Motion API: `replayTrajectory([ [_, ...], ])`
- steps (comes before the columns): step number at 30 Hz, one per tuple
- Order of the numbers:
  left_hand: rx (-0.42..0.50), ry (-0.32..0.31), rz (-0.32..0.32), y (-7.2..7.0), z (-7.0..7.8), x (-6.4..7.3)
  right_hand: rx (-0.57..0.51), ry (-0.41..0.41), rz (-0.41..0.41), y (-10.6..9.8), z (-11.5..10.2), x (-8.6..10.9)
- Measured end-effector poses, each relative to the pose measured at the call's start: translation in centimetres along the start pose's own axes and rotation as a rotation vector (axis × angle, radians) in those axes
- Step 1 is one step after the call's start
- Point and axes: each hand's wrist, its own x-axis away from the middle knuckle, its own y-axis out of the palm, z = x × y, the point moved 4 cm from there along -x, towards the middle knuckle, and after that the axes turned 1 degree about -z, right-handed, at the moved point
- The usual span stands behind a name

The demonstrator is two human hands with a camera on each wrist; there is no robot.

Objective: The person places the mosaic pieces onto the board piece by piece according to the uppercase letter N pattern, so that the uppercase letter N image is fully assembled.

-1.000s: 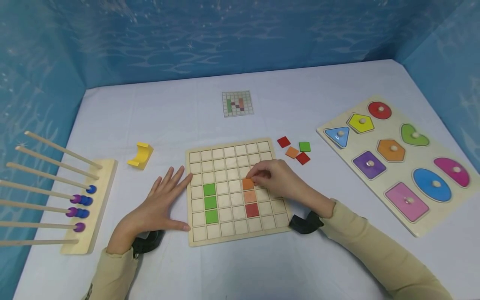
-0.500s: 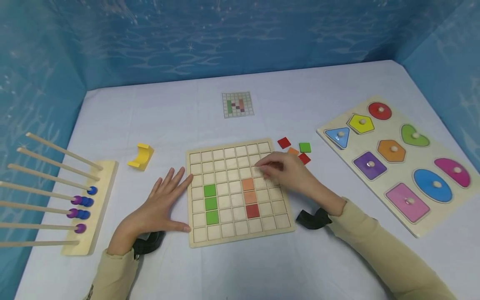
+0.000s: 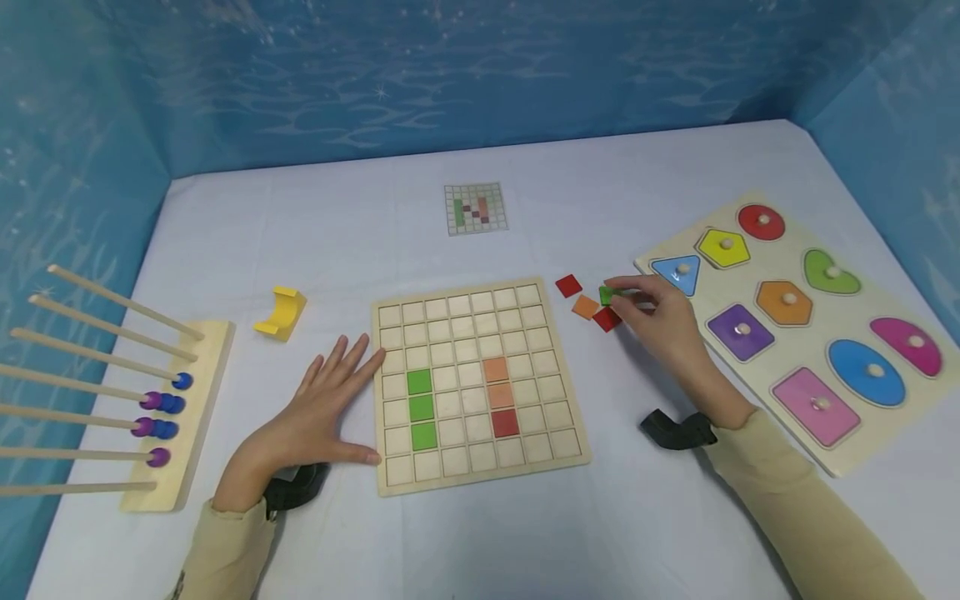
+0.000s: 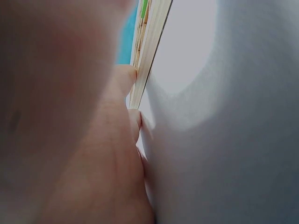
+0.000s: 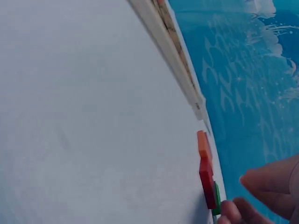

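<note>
A wooden grid board (image 3: 483,475) lies on the table, with three green tiles (image 3: 422,407) in a left column and two orange tiles (image 3: 497,381) above a red tile (image 3: 506,422) in another column. My left hand (image 3: 311,425) rests with spread fingers at its left edge; the wrist view shows the board's side (image 4: 152,46) against those fingers. Right of the board, my right hand (image 3: 660,321) reaches a loose green tile (image 3: 606,295), fingertips right at it. In the right wrist view, finger and thumb stand apart near the green tile (image 5: 216,200).
Loose red tiles (image 3: 568,286) and an orange tile (image 3: 585,307) lie beside the board. A small pattern card (image 3: 476,208) is behind. A knobbed shape puzzle (image 3: 780,350) lies right, a yellow curved block (image 3: 282,313) and a bead-peg stand (image 3: 195,417) left.
My right hand has left the orange tile on the board and moved right to the loose green tile. My left hand stays in place.
</note>
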Motion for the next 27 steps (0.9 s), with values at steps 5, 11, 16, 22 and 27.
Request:
replayTrajectory([
  [5, 0.001, 0.001, 0.001, 0.0, 0.02, -0.04, 0.082, -0.018, -0.001, 0.12, 0.28, -0.3],
  [11, -0.001, 0.003, 0.003, 0.0, -0.04, 0.01, 0.155, -0.058, -0.001, 0.4, 0.22, -0.67],
  [16, 0.001, 0.007, 0.005, 0.0, -0.03, 0.05, 0.188, -0.098, 0.012, 0.55, 0.06, -0.75],
  [22, 0.002, 0.012, 0.015, -0.06, 0.01, 0.09, 0.19, -0.105, -0.001, 0.74, 0.04, -0.77],
  [27, 0.007, 0.012, 0.013, -0.05, 0.05, 0.06, 0.171, -0.1, 0.006, 0.7, 0.09, -0.73],
])
